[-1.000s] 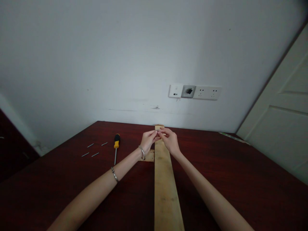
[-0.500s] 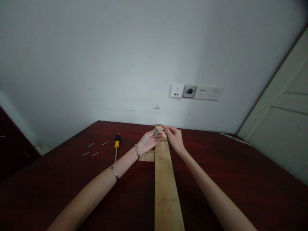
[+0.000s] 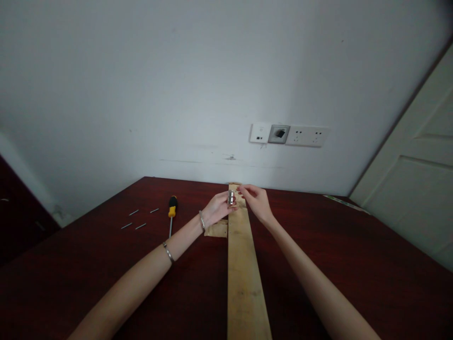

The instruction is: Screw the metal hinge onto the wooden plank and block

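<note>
My left hand (image 3: 217,208) holds a small shiny metal piece, which looks like a hinge (image 3: 230,197), upright between thumb and fingers above the far end of a long wooden board (image 3: 244,274). Just to its right, my right hand (image 3: 257,203) has its thumb and fingertips pinched together, apart from the metal piece. Whatever sits in that pinch, if anything, is too small to make out. A short wood block (image 3: 216,229) lies against the board's left side, partly behind my left wrist.
On the dark red table (image 3: 198,293) to the left lie a yellow-and-black screwdriver (image 3: 172,208) and several thin metal screws or pins (image 3: 140,226). Behind is a white wall with sockets (image 3: 307,136). A pale strip (image 3: 345,204) lies at the back right edge, near a door (image 3: 421,165).
The metal piece has turned in my left hand, showing a brighter, more rounded face, and my left fingers have curled in around it. My right hand has hardly moved.
</note>
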`<control>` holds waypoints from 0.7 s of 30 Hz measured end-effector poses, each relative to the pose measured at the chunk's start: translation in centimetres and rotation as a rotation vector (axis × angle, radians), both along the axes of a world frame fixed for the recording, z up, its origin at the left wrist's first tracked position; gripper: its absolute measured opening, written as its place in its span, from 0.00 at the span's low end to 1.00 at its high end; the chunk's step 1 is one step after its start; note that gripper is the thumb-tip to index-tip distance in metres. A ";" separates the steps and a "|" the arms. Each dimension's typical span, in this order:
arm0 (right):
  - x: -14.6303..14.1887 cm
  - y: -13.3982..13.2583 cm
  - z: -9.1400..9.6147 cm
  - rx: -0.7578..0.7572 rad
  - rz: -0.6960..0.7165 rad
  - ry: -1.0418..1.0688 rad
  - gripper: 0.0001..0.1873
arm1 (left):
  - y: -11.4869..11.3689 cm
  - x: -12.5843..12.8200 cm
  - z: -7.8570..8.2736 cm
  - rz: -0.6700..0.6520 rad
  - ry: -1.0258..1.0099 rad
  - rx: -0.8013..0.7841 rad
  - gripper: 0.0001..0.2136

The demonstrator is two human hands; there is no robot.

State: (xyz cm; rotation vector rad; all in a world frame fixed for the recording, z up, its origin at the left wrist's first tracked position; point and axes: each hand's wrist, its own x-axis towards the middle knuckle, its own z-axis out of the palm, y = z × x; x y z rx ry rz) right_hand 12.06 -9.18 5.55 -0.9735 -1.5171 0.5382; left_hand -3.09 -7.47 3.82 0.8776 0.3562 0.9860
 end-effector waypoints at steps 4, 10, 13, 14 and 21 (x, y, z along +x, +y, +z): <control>0.0 -0.3 0.3 0.037 -0.018 -0.066 0.14 | 0.4 0.0 -0.3 0.091 0.057 0.046 0.05; -0.5 -0.8 0.3 0.020 -0.034 -0.174 0.11 | 1.0 0.1 -1.2 0.357 0.171 0.141 0.11; -0.9 -0.8 0.0 -0.044 -0.010 -0.203 0.11 | 1.0 0.1 -1.3 0.422 0.220 0.216 0.15; -1.0 -0.8 -0.2 -0.064 -0.003 -0.208 0.11 | 0.9 0.2 -1.3 0.429 0.236 0.237 0.15; -0.8 -0.6 -0.5 -0.165 0.007 -0.172 0.08 | 0.5 0.4 -1.2 0.402 0.304 0.326 0.16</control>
